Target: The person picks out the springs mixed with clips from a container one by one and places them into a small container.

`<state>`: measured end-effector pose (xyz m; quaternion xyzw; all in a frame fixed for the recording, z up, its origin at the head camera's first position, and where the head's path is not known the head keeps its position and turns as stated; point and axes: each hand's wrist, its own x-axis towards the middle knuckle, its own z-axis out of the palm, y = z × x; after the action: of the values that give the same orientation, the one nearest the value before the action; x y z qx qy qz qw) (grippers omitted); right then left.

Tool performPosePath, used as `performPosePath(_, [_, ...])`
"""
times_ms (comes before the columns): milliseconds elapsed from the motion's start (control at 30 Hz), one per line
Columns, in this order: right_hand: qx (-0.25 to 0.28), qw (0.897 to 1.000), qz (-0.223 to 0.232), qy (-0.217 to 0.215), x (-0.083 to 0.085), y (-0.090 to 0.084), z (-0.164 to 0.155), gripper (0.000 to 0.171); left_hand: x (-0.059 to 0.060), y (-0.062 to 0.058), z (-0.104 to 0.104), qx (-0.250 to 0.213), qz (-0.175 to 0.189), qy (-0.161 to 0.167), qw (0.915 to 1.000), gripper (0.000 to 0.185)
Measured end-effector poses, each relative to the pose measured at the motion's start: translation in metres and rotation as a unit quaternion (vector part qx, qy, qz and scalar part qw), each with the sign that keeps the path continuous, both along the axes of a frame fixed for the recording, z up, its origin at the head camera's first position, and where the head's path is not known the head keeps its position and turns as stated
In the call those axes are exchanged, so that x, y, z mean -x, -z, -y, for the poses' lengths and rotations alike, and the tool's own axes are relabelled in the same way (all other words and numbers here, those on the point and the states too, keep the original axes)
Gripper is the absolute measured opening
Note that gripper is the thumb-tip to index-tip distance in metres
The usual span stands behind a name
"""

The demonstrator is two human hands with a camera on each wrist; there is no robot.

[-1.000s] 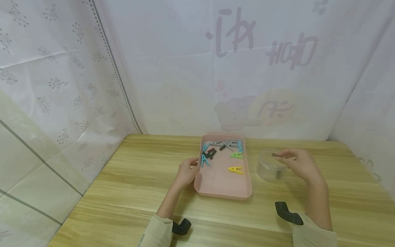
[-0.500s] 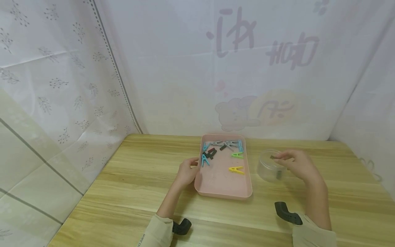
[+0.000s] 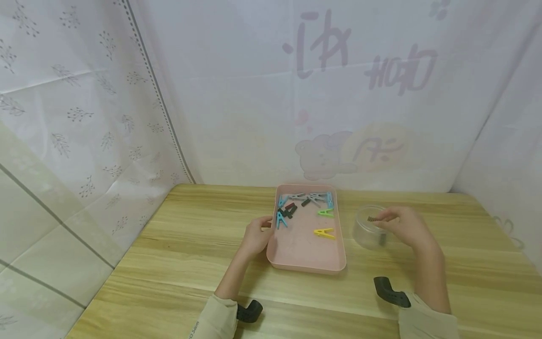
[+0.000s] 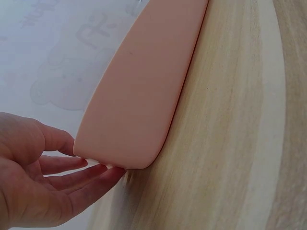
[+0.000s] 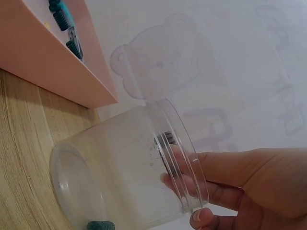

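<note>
My left hand (image 3: 257, 235) holds the left side of a shallow pink tray (image 3: 302, 252), thumb at the rim and fingers against the wall. Over on the right, a clear round jar (image 3: 363, 238) stands upright. My right hand (image 3: 405, 227) reaches over its rim and pinches a small dark ridged piece (image 3: 371, 219) at the mouth. Through the jar's wall in the right wrist view, the fingertips (image 5: 166, 179) show beside that piece. Another dark green ridged piece (image 5: 100, 225) shows low at the jar. What exactly the pinched piece is, I cannot tell.
Inside the tray lie a yellow clothespin (image 3: 324, 233), a green clothespin (image 3: 325, 213), a blue clothespin (image 3: 281, 220), more blue and grey ones, and several small dark pieces (image 3: 290, 211). The wooden table (image 3: 203, 226) ends at a printed curtain (image 3: 245, 117).
My right hand has moved slightly left with the dark ridged piece, bringing it lower over the jar's mouth. The left hand and tray have stayed put.
</note>
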<state>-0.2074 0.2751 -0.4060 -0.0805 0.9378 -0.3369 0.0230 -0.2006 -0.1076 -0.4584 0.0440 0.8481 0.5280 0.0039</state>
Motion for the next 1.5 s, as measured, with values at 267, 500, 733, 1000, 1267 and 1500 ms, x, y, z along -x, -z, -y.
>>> performPosePath(267, [-0.001, 1.000, 0.001, 0.005, 0.000, 0.001, 0.000, 0.034, -0.001, -0.001, 0.000, 0.004, 0.000, -0.003, 1.0000, 0.041])
performPosePath(500, [-0.002, 1.000, -0.020, 0.006, 0.001, 0.000, -0.004, 0.033, 0.000, -0.001, 0.001, -0.001, 0.012, -0.007, 0.9999, 0.043])
performPosePath(733, [0.003, 1.000, -0.029, 0.011, -0.003, -0.007, -0.003, 0.036, -0.001, -0.001, 0.000, -0.001, 0.017, -0.008, 0.9998, 0.044])
performPosePath(1000, [0.003, 0.999, -0.032, 0.011, -0.007, -0.012, 0.001, 0.038, 0.000, 0.001, 0.001, 0.005, 0.013, -0.007, 0.9999, 0.043])
performPosePath(1267, [-0.001, 0.999, -0.038, 0.013, -0.011, -0.017, 0.005, 0.040, 0.000, 0.002, 0.001, 0.003, 0.008, -0.004, 1.0000, 0.041])
performPosePath(1500, [-0.008, 0.999, -0.051, 0.005, -0.009, -0.021, 0.014, 0.037, 0.000, 0.001, 0.001, 0.002, 0.011, -0.006, 0.9999, 0.042])
